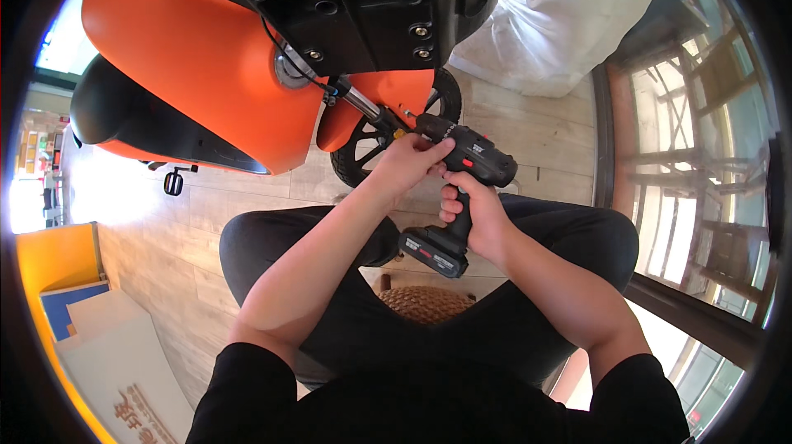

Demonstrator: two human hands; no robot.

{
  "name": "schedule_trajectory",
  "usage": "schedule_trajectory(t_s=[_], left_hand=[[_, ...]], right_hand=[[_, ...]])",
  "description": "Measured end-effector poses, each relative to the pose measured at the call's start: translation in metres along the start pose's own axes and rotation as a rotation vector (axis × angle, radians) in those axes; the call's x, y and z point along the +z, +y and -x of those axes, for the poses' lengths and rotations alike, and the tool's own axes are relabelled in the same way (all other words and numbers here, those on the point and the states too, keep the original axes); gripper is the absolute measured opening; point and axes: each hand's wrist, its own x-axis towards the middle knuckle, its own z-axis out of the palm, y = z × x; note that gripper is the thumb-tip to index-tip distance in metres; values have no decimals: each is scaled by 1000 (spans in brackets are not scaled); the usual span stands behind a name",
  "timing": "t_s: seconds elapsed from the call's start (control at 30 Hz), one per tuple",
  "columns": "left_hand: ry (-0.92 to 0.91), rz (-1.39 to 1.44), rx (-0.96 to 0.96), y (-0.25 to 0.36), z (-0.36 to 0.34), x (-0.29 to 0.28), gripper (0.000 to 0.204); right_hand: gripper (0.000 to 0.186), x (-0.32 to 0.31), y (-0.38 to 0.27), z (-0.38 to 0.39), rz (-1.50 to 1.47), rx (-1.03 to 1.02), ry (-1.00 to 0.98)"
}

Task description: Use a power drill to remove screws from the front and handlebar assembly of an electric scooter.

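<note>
My right hand (478, 213) grips the handle of a black cordless drill (495, 165) with red buttons and a battery at its base. My left hand (417, 159) is closed at the drill's front, its thumb on the body below the chuck; its other fingertips are partly hidden. The drill's nose points up and left toward the orange front fender (379, 89), beside the silver fork (361, 101) and black spoked front wheel (351, 155) of an orange scooter (190, 48). Above them is a black bracket (371, 15) with bolts and holes.
My bent legs flank a woven stool (421, 299) on a pale plank floor (165, 238). A large white wrapped bundle (553, 15) stands at upper right, a glass pane (685, 155) with dark frame on the right. Yellow and white boards (62, 254) lean at left; a pedal (173, 182) juts from the scooter.
</note>
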Motion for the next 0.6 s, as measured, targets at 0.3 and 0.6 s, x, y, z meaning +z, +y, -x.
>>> schedule_trajectory(t_s=[0.3, 0.6], left_hand=[[413, -728, 8, 7, -29, -71, 55], [592, 31, 182, 12, -25, -71, 39]], right_hand=[[18, -6, -2, -33, 65, -39, 57], [19, 7, 0, -41, 50, -14, 59]])
